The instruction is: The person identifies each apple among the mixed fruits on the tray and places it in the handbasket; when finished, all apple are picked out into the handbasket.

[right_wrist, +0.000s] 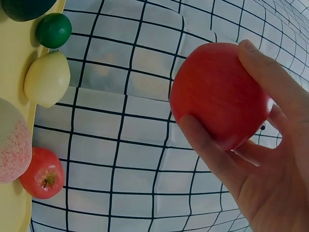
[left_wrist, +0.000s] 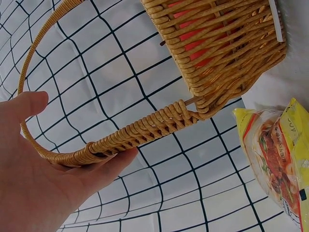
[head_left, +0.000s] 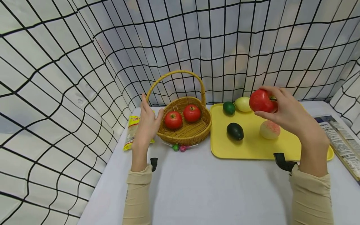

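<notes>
My right hand grips a red apple between thumb and fingers, raised above the back of the yellow tray. In the right wrist view the apple fills the grasp, and another red apple lies on the tray. My left hand is at the left side of the wicker basket, fingers extended along its arched handle and thumb apart. Two red apples sit inside the basket. On the tray lie a peach, a dark avocado, a green lime and a yellow lemon.
A yellow-edged food packet lies left of the basket, partly behind my left hand. Green and pink lollipops are in front of the basket. A printed sheet is right of the tray. Black-grid cloth stands behind and beside the table.
</notes>
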`<state>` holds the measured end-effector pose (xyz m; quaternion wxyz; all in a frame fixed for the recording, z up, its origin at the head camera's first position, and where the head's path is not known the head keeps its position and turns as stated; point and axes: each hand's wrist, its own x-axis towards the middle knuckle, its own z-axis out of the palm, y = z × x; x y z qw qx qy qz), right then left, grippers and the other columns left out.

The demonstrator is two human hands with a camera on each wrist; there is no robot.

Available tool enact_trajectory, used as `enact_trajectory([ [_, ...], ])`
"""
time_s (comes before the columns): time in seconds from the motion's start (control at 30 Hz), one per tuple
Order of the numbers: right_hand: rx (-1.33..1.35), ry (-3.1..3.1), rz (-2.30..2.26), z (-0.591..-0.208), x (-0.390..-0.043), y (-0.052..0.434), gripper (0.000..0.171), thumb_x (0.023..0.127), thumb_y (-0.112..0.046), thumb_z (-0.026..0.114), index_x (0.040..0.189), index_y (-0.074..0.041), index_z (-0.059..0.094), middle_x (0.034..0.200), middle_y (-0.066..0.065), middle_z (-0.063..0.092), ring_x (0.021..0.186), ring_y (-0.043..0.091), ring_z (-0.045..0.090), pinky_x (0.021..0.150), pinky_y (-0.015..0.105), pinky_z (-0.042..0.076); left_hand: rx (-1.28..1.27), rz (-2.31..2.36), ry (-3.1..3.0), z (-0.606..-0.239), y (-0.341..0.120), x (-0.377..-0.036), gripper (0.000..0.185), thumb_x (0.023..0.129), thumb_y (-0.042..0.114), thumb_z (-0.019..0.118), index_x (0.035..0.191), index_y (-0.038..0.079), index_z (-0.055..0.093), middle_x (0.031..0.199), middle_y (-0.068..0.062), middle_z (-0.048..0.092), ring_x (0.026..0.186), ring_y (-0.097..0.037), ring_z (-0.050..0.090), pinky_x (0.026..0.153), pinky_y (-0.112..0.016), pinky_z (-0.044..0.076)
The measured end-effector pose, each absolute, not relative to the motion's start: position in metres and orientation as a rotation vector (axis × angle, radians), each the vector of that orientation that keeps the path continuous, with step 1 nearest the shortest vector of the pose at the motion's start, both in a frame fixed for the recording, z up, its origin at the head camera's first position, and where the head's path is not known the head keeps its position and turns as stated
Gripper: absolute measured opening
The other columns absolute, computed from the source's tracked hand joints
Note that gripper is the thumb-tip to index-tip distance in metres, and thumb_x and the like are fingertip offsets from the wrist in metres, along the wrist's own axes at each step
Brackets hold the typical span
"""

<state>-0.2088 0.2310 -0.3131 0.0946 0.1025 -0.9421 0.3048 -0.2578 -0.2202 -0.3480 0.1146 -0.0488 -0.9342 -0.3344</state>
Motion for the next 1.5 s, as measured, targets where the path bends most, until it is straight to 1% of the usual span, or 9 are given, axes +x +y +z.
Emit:
enact_trajectory([
  [0.2, 0.333, -2.7, 0.882, -0.312, -0.205, 0.229, 0.086, 0.091, -0.031, 0.079, 0.162, -0.025, 0.03, 0.151, 0.026, 0.037, 0.122, 0.05, 0.049, 0.096, 0.074, 0.048, -0.147, -0.978, -2.73, -0.349, -0.22, -0.258, 0.093, 0.106, 0.052, 0.044, 0.161, 0.025, -0.027, 0.174, -0.016, -0.005, 0.161, -0.037, 0.011, 0.128, -0.057, 0.024],
  [0.43, 0.371, -2.547, 0.862, -0.31, -0.203, 0.224, 0.093, 0.088, -0.019, 0.082, 0.161, -0.037, 0.027, 0.155, 0.022, 0.036, 0.124, 0.048, 0.05, 0.093, 0.072, 0.05, -0.154, -0.972, -2.727, -0.348, -0.22, -0.257, 0.094, 0.107, 0.046, 0.047, 0.161, 0.025, -0.027, 0.174, -0.016, -0.005, 0.162, -0.034, 0.008, 0.128, -0.057, 0.024],
  [0.6, 0.383, -2.465, 0.832, -0.309, -0.203, 0.219, 0.096, 0.084, -0.012, 0.085, 0.159, -0.036, 0.03, 0.156, 0.016, 0.036, 0.125, 0.044, 0.054, 0.094, 0.067, 0.052, -0.149, -0.968, -2.732, -0.348, -0.22, -0.257, 0.094, 0.107, 0.046, 0.047, 0.16, 0.027, -0.028, 0.174, -0.017, -0.004, 0.162, -0.034, 0.009, 0.128, -0.056, 0.024],
  [0.7, 0.409, -2.371, 0.813, -0.309, -0.205, 0.216, 0.095, 0.081, -0.01, 0.086, 0.158, -0.032, 0.034, 0.158, 0.013, 0.037, 0.128, 0.039, 0.055, 0.108, 0.037, 0.055, -0.15, -0.969, -2.73, -0.348, -0.22, -0.257, 0.094, 0.107, 0.045, 0.048, 0.16, 0.026, -0.028, 0.174, -0.016, -0.004, 0.162, -0.034, 0.009, 0.128, -0.056, 0.024],
  [0.77, 0.436, -2.29, 0.801, -0.309, -0.206, 0.212, 0.095, 0.079, -0.007, 0.088, 0.156, -0.028, 0.037, 0.16, 0.011, 0.037, 0.132, 0.036, 0.053, 0.109, 0.014, 0.046, -0.152, -0.97, -2.728, -0.348, -0.22, -0.258, 0.094, 0.107, 0.045, 0.048, 0.16, 0.026, -0.027, 0.174, -0.016, -0.003, 0.162, -0.034, 0.01, 0.128, -0.057, 0.025],
  [0.83, 0.452, -2.226, 0.787, -0.309, -0.206, 0.209, 0.094, 0.077, -0.004, 0.088, 0.155, -0.025, 0.039, 0.161, 0.01, 0.036, 0.139, 0.032, 0.049, 0.107, 0.008, 0.039, -0.153, -0.972, -2.728, -0.348, -0.22, -0.258, 0.094, 0.107, 0.046, 0.047, 0.16, 0.027, -0.027, 0.173, -0.016, -0.002, 0.161, -0.034, 0.011, 0.127, -0.057, 0.026],
  [1.0, 0.457, -2.163, 0.813, -0.306, -0.205, 0.199, 0.095, 0.074, 0.001, 0.089, 0.152, -0.022, 0.041, 0.161, 0.007, 0.036, 0.144, 0.026, 0.045, 0.108, 0.011, 0.041, -0.151, -0.97, -2.729, -0.348, -0.22, -0.258, 0.094, 0.106, 0.048, 0.046, 0.16, 0.028, -0.028, 0.173, -0.016, -0.002, 0.161, -0.035, 0.012, 0.127, -0.057, 0.026],
  [1.13, 0.508, -2.135, 0.86, -0.306, -0.206, 0.188, 0.093, 0.074, 0.001, 0.088, 0.152, -0.02, 0.042, 0.161, 0.007, 0.036, 0.142, 0.025, 0.046, 0.101, 0.0, 0.037, -0.147, -0.969, -2.728, -0.348, -0.22, -0.258, 0.094, 0.106, 0.047, 0.047, 0.16, 0.028, -0.028, 0.173, -0.017, -0.002, 0.161, -0.035, 0.012, 0.127, -0.057, 0.026],
  [1.5, 0.623, -2.16, 0.843, -0.311, -0.208, 0.164, 0.086, 0.079, -0.006, 0.086, 0.151, -0.017, 0.04, 0.164, 0.007, 0.031, 0.145, 0.024, 0.043, 0.106, 0.007, 0.038, -0.159, -0.982, -2.73, -0.347, -0.22, -0.257, 0.093, 0.107, 0.045, 0.047, 0.162, 0.021, -0.024, 0.173, -0.018, -0.004, 0.162, -0.035, 0.01, 0.128, -0.056, 0.025],
])
